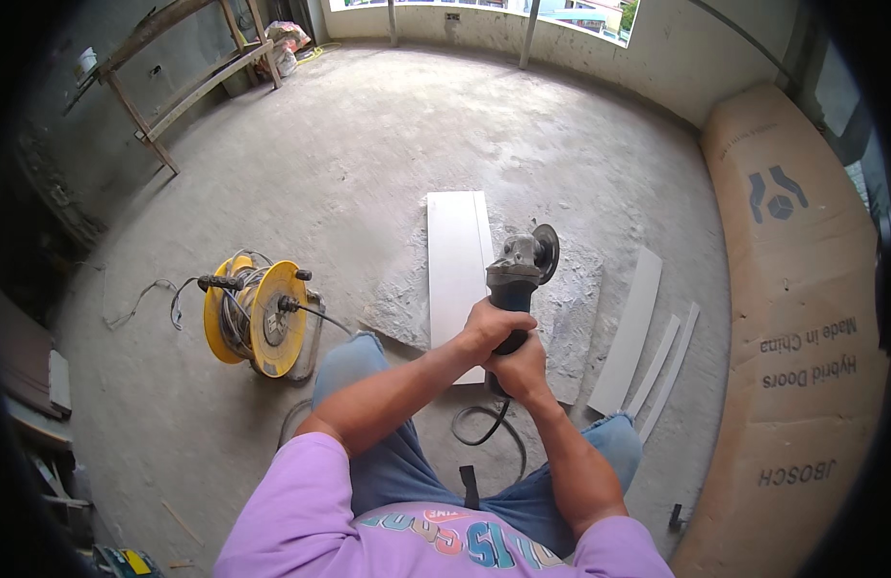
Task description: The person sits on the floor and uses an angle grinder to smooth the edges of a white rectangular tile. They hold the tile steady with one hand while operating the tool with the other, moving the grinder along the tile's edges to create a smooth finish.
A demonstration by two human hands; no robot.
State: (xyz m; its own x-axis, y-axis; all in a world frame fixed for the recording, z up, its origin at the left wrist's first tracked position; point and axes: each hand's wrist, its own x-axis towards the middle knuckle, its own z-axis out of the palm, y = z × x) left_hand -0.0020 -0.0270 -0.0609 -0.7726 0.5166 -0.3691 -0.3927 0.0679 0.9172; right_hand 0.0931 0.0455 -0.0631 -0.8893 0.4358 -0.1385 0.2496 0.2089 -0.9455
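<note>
Left hand [494,326] and right hand [521,368] both clasp the grinder [513,279]; its near, looped cord [483,441] could snag, jerking the far disc [549,252] into the board [455,270] at left.

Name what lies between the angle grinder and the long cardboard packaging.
The head view shows part of a dusty slab, then three white strips.

Left hand [496,326]: bare, fingers curled in a grip, placed farther from the body than the other hand.
Right hand [523,368]: bare, also curled in a grip, just below the left.
Left forearm [397,387]: slanting up and rightward from the bent elbow.
Right forearm [577,460]: steeper, reaching up and leftward.
Knees [354,358]: bent and spread, one outside each forearm.
</note>
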